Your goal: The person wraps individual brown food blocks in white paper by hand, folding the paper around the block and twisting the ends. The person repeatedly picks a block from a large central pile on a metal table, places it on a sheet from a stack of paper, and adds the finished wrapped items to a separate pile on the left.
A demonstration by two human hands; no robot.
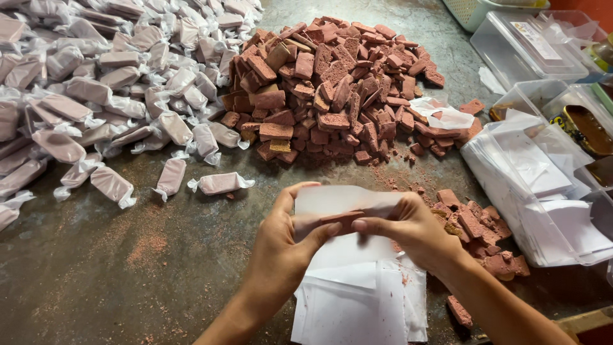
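Note:
My left hand (281,249) and my right hand (412,227) together hold a reddish-brown candy bar (341,219) inside a sheet of translucent white wrapping paper (332,199), low in the middle of the head view. Both hands pinch the paper around the bar's ends. Right under them lies a stack of flat white wrapping sheets (364,297). A big heap of unwrapped reddish-brown bars (332,89) sits beyond the hands. Many wrapped bars (96,83) with twisted ends cover the table's left side.
A smaller pile of broken bars (479,233) lies just right of my right hand. Clear plastic boxes (530,48) and a box of white paper sheets (543,185) stand along the right. The dark table (128,275) is dusted with reddish crumbs.

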